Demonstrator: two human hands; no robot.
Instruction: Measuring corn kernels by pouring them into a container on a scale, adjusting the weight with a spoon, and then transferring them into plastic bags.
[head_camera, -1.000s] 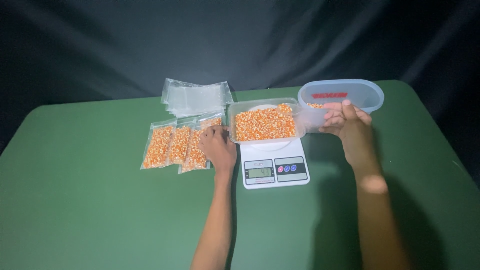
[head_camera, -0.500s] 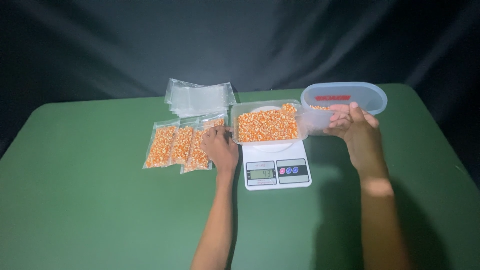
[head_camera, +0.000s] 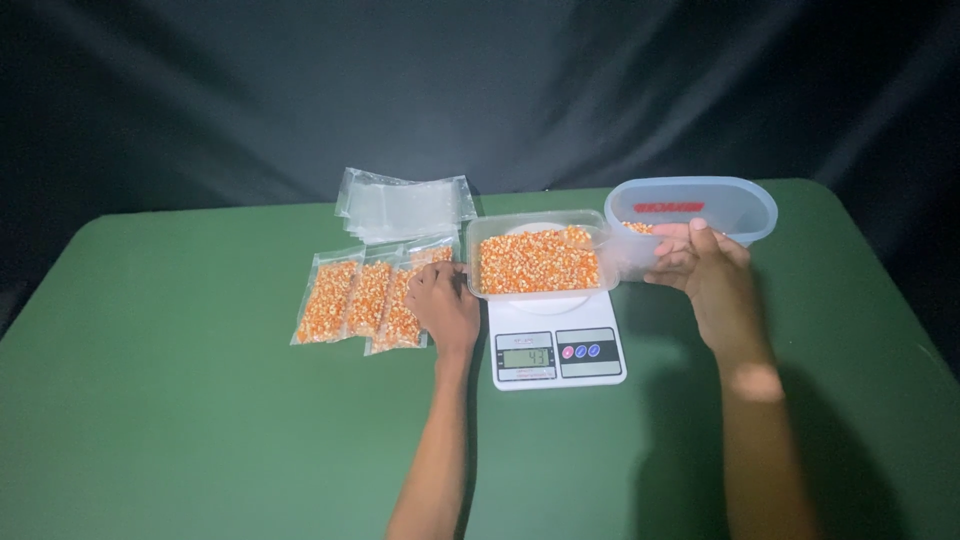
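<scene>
The left hand (head_camera: 443, 305) rests on the tabletop (head_camera: 200, 430), its fingers (head_camera: 440, 280) curled loosely against the left wall of the tray (head_camera: 478, 255); I cannot tell whether they actually grip it. The tray, a clear shallow one full of orange kernels (head_camera: 537, 262), sits on the white scale (head_camera: 556, 340) just right of those fingers. The right hand (head_camera: 700, 265) is raised at the tray's right end, fingers (head_camera: 675, 255) closed around a small clear cup (head_camera: 632, 250) that touches the tray rim. Just behind those fingers stands an oval tub (head_camera: 700, 207). Left of the left hand lie three filled bags (head_camera: 365, 298), with empty bags (head_camera: 405, 203) stacked behind. The tray looks thin, light and flexible, its loose kernels apt to spill; it is best held by both short walls, kept level.
</scene>
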